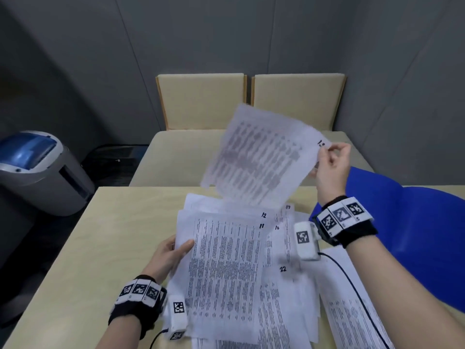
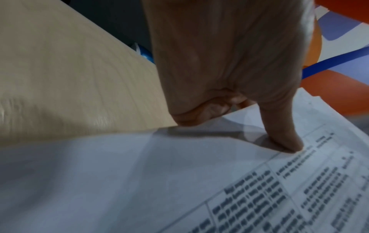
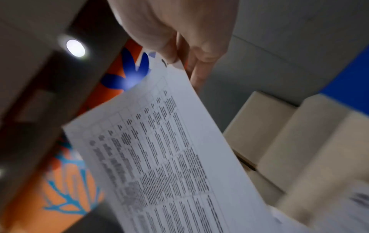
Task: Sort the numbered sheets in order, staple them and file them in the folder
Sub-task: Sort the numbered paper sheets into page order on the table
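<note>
Numbered printed sheets (image 1: 226, 268) lie fanned on the wooden table (image 1: 83, 248); the numbers 11, 12, 16, 17 and 22 show at their corners. My left hand (image 1: 173, 250) grips the left edge of the top sheets, thumb (image 2: 283, 138) on the paper (image 2: 179, 181) and fingers underneath. My right hand (image 1: 329, 159) pinches the numbered corner of one sheet (image 1: 259, 159) and holds it raised and tilted above the pile. In the right wrist view that sheet (image 3: 171, 157) hangs from thumb and fingers (image 3: 199, 74). A blue folder (image 1: 415, 235) lies at the right.
Two beige chairs (image 1: 249, 104) stand behind the table. A grey and blue machine (image 1: 42, 170) sits on the floor at the left. A black cable (image 1: 352, 285) runs from my right wrist camera over the papers. More sheets (image 1: 347, 318) lie near the front right.
</note>
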A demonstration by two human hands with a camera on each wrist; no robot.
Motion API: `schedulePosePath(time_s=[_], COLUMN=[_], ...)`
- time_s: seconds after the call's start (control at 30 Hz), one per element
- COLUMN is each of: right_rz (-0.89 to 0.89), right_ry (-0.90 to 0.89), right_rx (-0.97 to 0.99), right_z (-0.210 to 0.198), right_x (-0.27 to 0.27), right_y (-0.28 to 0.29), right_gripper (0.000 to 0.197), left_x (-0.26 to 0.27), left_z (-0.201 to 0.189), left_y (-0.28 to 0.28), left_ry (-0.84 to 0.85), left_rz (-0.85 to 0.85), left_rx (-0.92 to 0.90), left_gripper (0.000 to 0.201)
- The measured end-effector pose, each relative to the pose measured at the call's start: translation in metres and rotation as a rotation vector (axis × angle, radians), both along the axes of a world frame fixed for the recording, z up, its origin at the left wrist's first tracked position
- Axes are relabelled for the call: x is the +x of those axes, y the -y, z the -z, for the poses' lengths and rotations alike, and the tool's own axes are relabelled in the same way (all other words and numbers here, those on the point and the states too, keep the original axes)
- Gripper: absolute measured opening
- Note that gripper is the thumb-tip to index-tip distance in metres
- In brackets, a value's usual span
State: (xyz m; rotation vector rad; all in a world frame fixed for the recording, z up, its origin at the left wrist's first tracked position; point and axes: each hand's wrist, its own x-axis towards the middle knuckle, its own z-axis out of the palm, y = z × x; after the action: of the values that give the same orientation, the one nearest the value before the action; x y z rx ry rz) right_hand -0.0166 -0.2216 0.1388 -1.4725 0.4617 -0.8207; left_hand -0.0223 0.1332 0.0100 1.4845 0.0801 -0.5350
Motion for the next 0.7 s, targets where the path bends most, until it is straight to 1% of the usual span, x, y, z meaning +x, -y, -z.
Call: schedulePosePath(time_s=[0.07, 0.1, 0.13, 0.17, 0.2, 0.27, 0.3, 0.37, 0.43, 0.6, 0.7], right_rz=[0.007, -0.01, -0.04, -0.074, -0.109, -0.174, -0.205, -0.266, -0.311, -0.35, -0.383], right_ry=[-0.119, -0.176, -0.234, -0.293, -0.344, -0.409, -0.435, -0.474, -0.493, -0.541, -0.566], right_rx=[-0.011, 0.026, 0.075, 0.131, 0.196, 0.359, 0.443, 0.563, 0.6, 0.567, 0.579], right_z=[0.025, 0.039, 0.052, 0.065, 0.079, 0.102, 0.112, 0.123, 0.128, 0.132, 0.135], right_x=[-0.004, -0.007, -0.01, -0.015, -0.019, -0.028, -0.031, -0.035, -0.036, -0.025, -0.018], right_y=[0.004, 0.005, 0.005, 0.003, 0.001, -0.007, -0.011, -0.02, -0.03, -0.043, -0.046], right_gripper=[0.022, 0.021, 0.019, 0.016, 0.012, 0.007, 0.008, 0.011, 0.009, 0.015, 0.012], left_x=[0.0, 0.0, 0.0, -0.001, -0.001, -0.004, -0.005, -0.004, 0.001, 0.014, 0.019], left_z=[0.002, 0.003, 0.004, 0.005, 0.006, 0.008, 0.009, 0.013, 0.018, 0.031, 0.042], left_y=[-0.01, -0.014, -0.016, -0.017, -0.016, -0.007, -0.001, 0.013, 0.023, 0.035, 0.032], left_ry=[-0.008, -0.018, -0.027, -0.031, -0.034, -0.043, -0.044, -0.031, -0.007, 0.074, 0.066], left_rz=[0.039, 0.051, 0.056, 0.058, 0.058, 0.05, 0.042, 0.03, 0.023, -0.049, -0.106], left_rx=[0.0, -0.003, -0.007, -0.01, -0.014, -0.005, 0.016, 0.073, 0.125, 0.179, 0.235], left_gripper=[0.054, 0.067, 0.076, 0.077, 0.07, 0.042, 0.029, 0.018, 0.015, 0.016, 0.019])
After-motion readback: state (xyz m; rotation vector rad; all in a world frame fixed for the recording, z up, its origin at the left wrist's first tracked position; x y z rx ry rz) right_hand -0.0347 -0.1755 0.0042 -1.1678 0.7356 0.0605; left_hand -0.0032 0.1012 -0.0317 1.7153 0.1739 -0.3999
